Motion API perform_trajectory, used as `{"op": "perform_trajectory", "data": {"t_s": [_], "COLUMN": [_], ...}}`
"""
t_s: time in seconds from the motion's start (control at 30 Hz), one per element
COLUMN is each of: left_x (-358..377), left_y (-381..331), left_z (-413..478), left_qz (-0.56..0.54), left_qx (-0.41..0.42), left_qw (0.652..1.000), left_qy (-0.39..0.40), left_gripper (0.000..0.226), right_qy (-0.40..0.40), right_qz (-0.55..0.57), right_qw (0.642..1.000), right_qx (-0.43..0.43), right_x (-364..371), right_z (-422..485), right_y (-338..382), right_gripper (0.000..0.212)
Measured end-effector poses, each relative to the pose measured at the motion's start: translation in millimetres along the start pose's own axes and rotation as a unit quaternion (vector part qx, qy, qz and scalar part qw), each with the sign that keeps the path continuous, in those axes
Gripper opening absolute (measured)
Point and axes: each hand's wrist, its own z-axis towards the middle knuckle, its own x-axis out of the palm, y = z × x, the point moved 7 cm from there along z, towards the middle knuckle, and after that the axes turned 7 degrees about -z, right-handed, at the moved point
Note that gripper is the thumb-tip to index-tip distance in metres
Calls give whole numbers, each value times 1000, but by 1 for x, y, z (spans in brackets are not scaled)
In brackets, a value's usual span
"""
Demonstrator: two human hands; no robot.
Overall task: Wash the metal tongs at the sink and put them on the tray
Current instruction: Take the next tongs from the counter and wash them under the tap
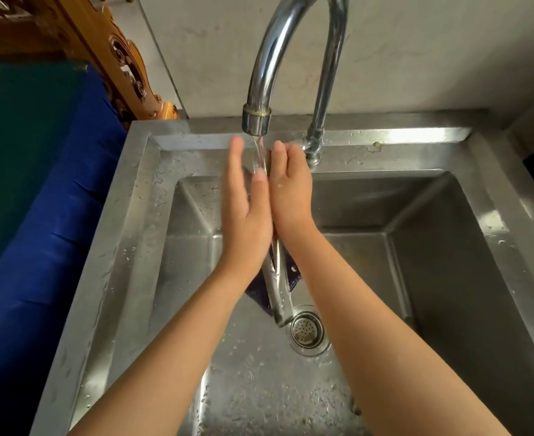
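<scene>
Head view: under the faucet [257, 119], your left hand [246, 223] and right hand [291, 196], both flat and straight, press the metal tongs [277, 286] between them.

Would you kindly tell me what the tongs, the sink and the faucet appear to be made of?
Tongs: bare metal, likely stainless steel, smooth and silvery with bright reflections. Sink: probably brushed stainless steel, by its dull grey sheen and folded seams. Faucet: metal, polished or chrome-plated, showing mirror-like highlights.
</scene>
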Motion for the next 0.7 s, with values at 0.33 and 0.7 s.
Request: {"op": "perform_trajectory", "data": {"t_s": [0.33, 0.7], "left_x": [23, 3], "left_y": [55, 34], "left_z": [21, 26], "left_qz": [-358, -310], "left_qx": [-336, -273], "left_qw": [871, 906], "left_qy": [-5, -91], "left_gripper": [33, 17], "right_qy": [38, 207], "right_qz": [-292, -162], "right_qw": [937, 950], "right_qx": [-187, -168], "right_x": [13, -3], "right_z": [1, -2], "right_y": [2, -6], "right_gripper": [26, 48]}}
